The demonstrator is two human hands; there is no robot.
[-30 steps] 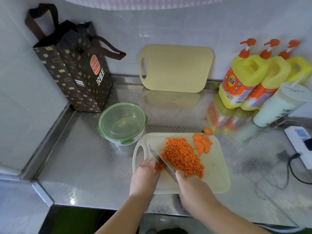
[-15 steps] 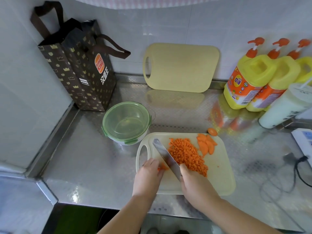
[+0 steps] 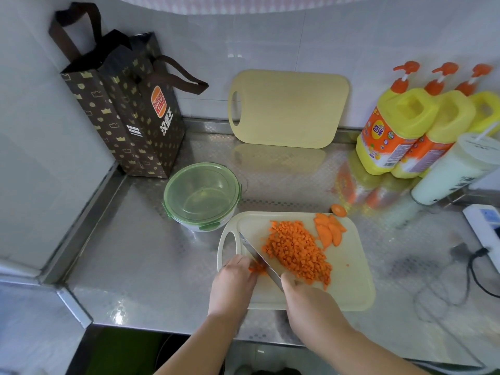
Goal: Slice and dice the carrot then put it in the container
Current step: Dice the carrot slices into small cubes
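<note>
Little has changed on your cutting board (image 3: 351,288), lower centre: the diced carrot pile (image 3: 297,250) looks no bigger. Your left hand (image 3: 232,282) still pinches the carrot stub (image 3: 255,268), and your right hand (image 3: 305,296) grips the knife (image 3: 257,255), so dicing is nearly finished. The lidded container (image 3: 201,196), up-left of the board, looks empty.

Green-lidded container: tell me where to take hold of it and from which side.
Take the container by its round wall just under the lid rim, reaching down from its near left. It stands upright, lid on. The cutting board crowds its front right and the paper bag stands at its back left, so the near left looks freest.
</note>
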